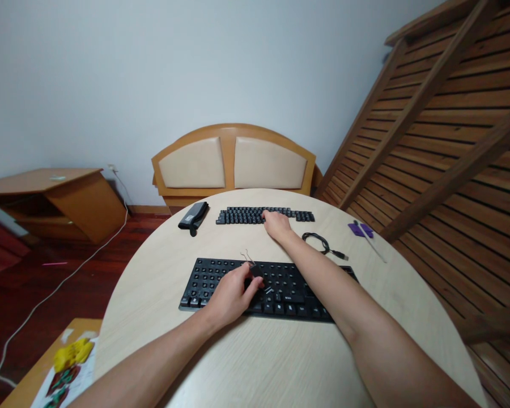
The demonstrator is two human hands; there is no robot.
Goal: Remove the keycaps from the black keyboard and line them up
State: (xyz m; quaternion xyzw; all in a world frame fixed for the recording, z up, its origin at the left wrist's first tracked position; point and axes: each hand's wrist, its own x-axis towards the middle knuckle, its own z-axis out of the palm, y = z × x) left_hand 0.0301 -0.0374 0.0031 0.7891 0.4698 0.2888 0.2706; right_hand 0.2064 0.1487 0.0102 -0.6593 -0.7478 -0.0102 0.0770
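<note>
A black keyboard (310,311) lies across the near part of the round table. Many of its key positions are bare, while keycaps sit along its front row. Over its middle, my left hand (233,290) is closed around a keycap puller (249,258), whose thin wire prongs stick out past the fingers. Farther back, loose black keycaps (242,216) stand in neat rows. My right hand (277,224) reaches across the keyboard to these rows, its fingers pinched on a keycap there; the fingertips largely hide it.
A coiled black USB cable (317,237) lies right of the keycap rows. Farther right is a purple item (360,229) with a thin stick across it. A dark folded pouch (194,216) rests at the back left. Yellow gloves (73,355) lie on a lower surface at left.
</note>
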